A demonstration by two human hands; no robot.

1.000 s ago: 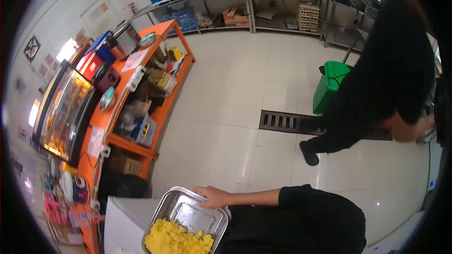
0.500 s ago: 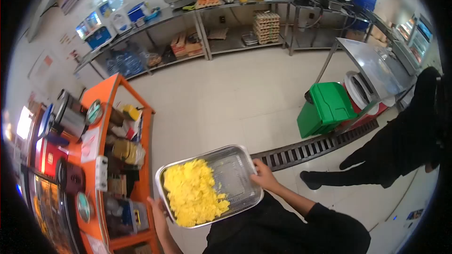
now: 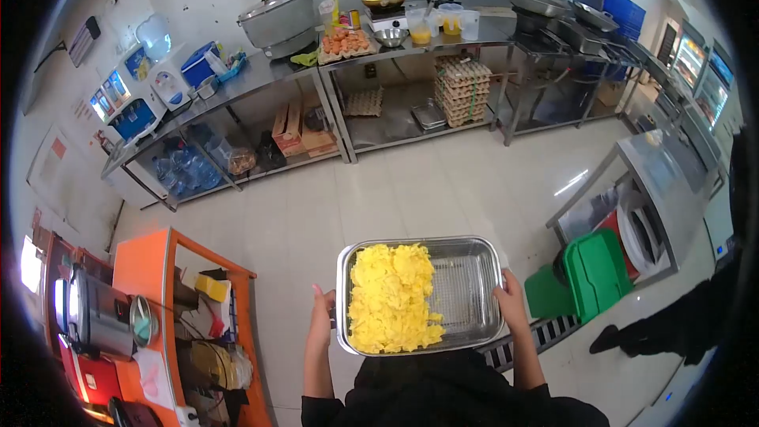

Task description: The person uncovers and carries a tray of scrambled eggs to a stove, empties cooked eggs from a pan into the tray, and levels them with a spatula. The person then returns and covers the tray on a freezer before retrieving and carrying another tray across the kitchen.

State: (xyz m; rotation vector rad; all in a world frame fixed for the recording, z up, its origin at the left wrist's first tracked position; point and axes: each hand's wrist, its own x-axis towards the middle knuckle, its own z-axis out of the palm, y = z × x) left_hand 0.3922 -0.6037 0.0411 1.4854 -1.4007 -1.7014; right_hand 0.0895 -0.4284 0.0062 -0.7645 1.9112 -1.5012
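A rectangular metal tray (image 3: 468, 300) is held level in front of my body. Scrambled eggs (image 3: 391, 298) fill its left half in a yellow heap, while the ridged metal bottom shows on the right. My left hand (image 3: 321, 312) grips the tray's left end, its thumb up along the side and the other fingers hidden beneath. At the opposite end my right hand (image 3: 510, 300) is closed round the rim, with fingers partly out of sight.
An orange shelf unit (image 3: 170, 308) with appliances stands at my left. Ahead, a steel counter (image 3: 288, 71) carries a pan (image 3: 385, 0), eggs (image 3: 346, 39) and jugs. A green bin (image 3: 597, 273) and a floor drain (image 3: 545, 332) lie right, near another person's leg (image 3: 672, 328).
My view has turned and come nearer the steel counter. The tray now sits further right in view and straighter, still in both hands. The green bin and the other person appear lower right.
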